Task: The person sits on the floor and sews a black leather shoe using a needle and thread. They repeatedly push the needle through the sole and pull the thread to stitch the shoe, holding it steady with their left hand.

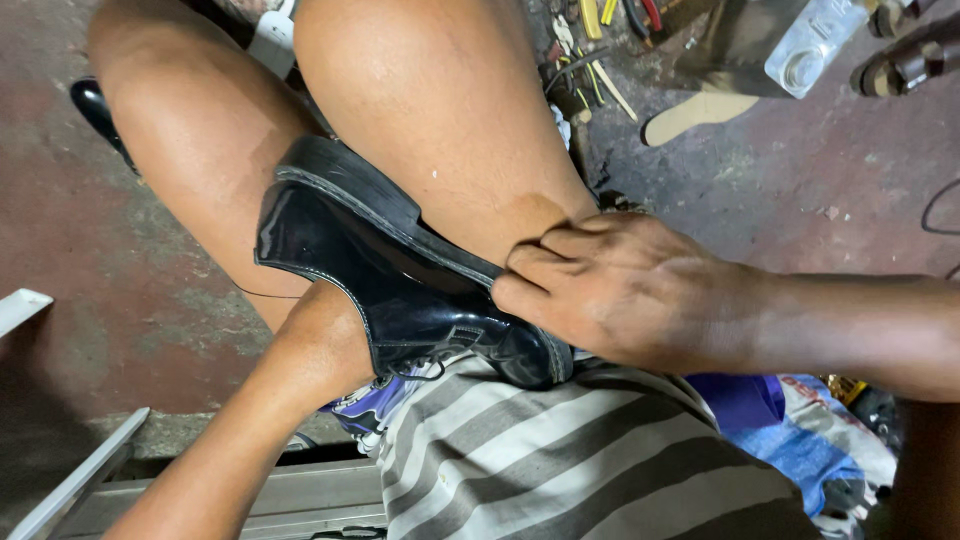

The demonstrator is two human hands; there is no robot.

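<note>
Stained reddish concrete floor (800,190), tools scattered at the far edge; a person sits with a glossy black shoe (400,280) wedged between the knees.

The right hand (630,290) rests on the shoe's sole edge, its fingers (545,270) curled together and pressed against the heel end; the left hand is hidden inside the shoe, so its grip cannot be told; beyond the fingers lie a pale insole (695,115) and a clear plastic bottle (815,45).

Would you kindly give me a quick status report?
Right hand grips black shoe's sole. Left hand hidden inside shoe. Shoe wedged between knees.
</note>
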